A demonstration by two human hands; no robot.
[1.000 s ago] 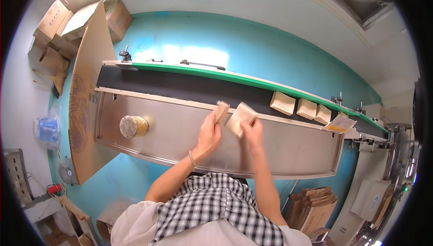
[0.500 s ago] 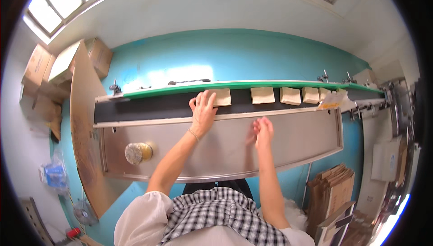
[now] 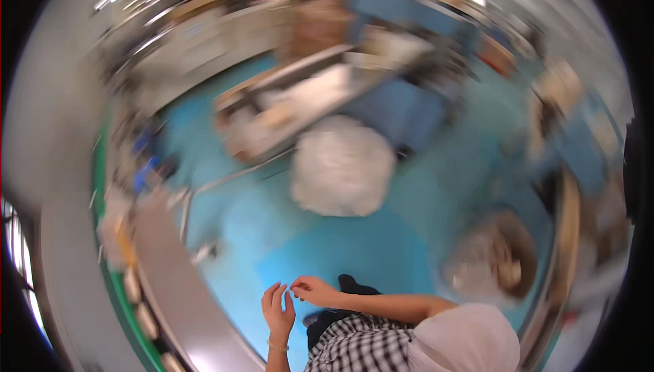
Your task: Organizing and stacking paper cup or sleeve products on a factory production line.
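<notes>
My left hand [image 3: 278,309], with a thin bracelet at its wrist, is raised in front of my body, its fingers apart and slightly bent. Close by, my right hand [image 3: 315,291] reaches across from the right with loosely bent fingers. I see nothing held in either hand. Left of them runs the metal tray [image 3: 180,270]. Beyond it, blurred cream packets [image 3: 146,321] sit in a row along the conveyor's green guide rail [image 3: 129,328].
A large white sack or bundle [image 3: 343,167] stands ahead on the blue floor [image 3: 340,249]. Behind it is a long, blurred bench or trough [image 3: 300,110] holding pale items. To the right is a round container with a clear plastic liner [image 3: 477,270]. Much is smeared by motion.
My view has swung right, from the conveyor to the open floor. My left hand has let go of the cream packet it was touching, and both hands have come together near my body.
</notes>
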